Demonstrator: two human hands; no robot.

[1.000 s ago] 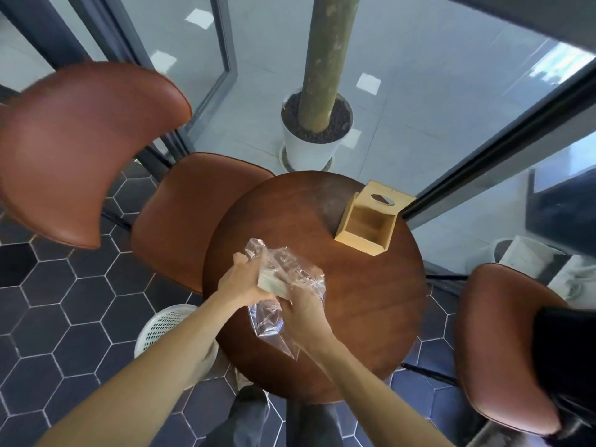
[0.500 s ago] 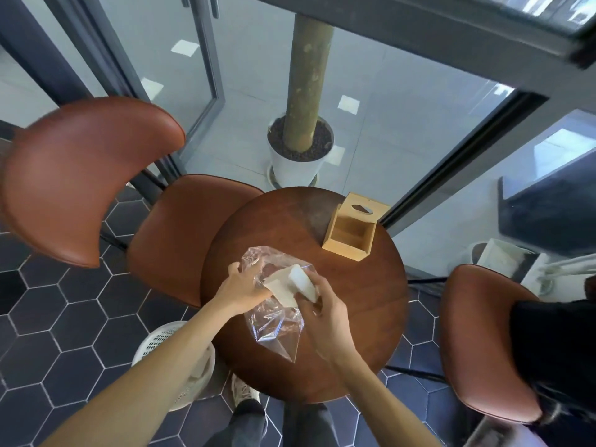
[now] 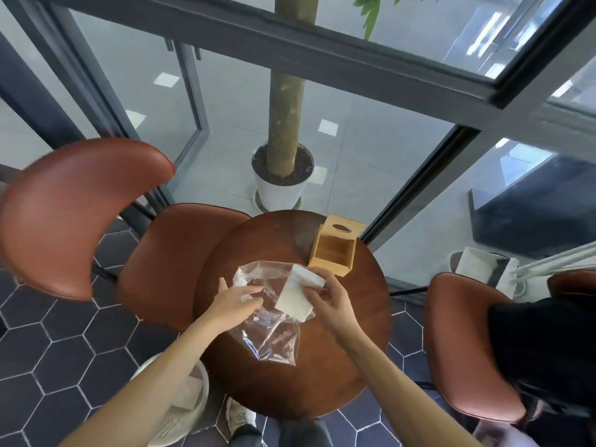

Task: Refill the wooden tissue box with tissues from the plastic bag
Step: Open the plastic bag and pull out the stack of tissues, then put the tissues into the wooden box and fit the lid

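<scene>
Wooden tissue box (image 3: 335, 251) on table (image 3: 354, 343): empty. Right hand (image 3: 329, 301) grip clamped on tissues (image 3: 295, 300), mostly outside plastic bag (image 3: 271, 333); left hand (image 3: 233, 301) grip pinching bag.

Both bare forearms extend forward. Left hand (image 3: 237, 300) pinches closed, fingers curled. Right hand (image 3: 329, 301) grips with thumb and fingers.

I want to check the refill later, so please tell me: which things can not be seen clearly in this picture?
- Wooden tissue box, head view: inner floor in shadow; contents cannot be told.
- Tissues: count too small to tell; right hand fingers cover one edge.
- Plastic bag: opening hidden under left hand.
- White basket: partly behind the left forearm.
</scene>
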